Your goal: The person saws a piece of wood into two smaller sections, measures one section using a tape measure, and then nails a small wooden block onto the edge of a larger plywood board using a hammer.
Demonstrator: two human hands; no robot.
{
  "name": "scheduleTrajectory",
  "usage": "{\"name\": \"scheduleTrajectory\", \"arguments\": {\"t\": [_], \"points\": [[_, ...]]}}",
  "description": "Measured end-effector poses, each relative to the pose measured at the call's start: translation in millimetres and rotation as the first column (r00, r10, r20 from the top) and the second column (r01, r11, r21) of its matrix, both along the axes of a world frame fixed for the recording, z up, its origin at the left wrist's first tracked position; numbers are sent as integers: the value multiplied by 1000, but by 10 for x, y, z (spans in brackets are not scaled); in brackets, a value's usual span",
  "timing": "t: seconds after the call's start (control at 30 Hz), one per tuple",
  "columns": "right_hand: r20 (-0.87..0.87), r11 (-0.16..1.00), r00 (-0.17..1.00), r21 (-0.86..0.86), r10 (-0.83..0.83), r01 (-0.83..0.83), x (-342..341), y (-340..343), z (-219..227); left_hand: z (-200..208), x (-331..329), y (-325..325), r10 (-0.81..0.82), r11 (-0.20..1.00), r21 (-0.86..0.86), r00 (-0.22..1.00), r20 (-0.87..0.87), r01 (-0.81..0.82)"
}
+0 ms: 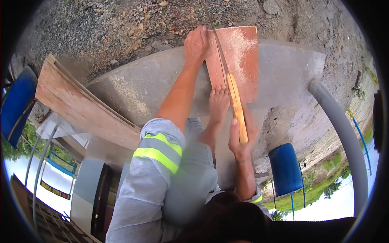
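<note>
Saw [231, 81] in right hand [242, 131], board [246, 77] at left hand [197, 43]

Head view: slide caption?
Right hand holds yellow-handled saw along reddish wooden board; left hand and bare foot rest on it.

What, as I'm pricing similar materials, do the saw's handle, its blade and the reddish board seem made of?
Saw handle: probably wood, smooth, perhaps varnished, given its yellow-brown streaks.
Blade: likely metal, dull and dark, judging by its thin form.
Reddish board: apparently wood or plywood, matte; pale sawdust lies on it.
</note>
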State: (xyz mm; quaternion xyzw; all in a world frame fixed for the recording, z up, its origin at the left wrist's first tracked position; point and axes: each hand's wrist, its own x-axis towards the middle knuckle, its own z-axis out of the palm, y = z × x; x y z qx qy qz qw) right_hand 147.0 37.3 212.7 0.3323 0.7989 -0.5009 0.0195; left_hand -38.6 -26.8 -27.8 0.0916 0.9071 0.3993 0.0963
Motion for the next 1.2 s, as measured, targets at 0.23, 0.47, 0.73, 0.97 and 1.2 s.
{"name": "scheduleTrajectory", "arguments": {"t": [0.23,0.47,0.73,0.97,1.2], "points": [[28,998,999,-37,-45,46,-153,-88,-277,-95,-9,-185,-13,997,-71,1000,26,15],[60,998,997,-52,-42,45,77,-109,143,-19,-78,-134,-13,999,-49,1000,-1,13],[10,1000,1000,-15,13,-13,-169,-88,-152,-145,48,-224,-14,997,-75,999,33,16],[-55,999,998,-39,-19,17,-33,-102,-92,-61,-113,-119,-21,1000,-9,1000,-2,21],[-96,994,989,-26,-109,107,-525,11,-536,-96,187,-112,-54,998,-24,996,74,56]]}}
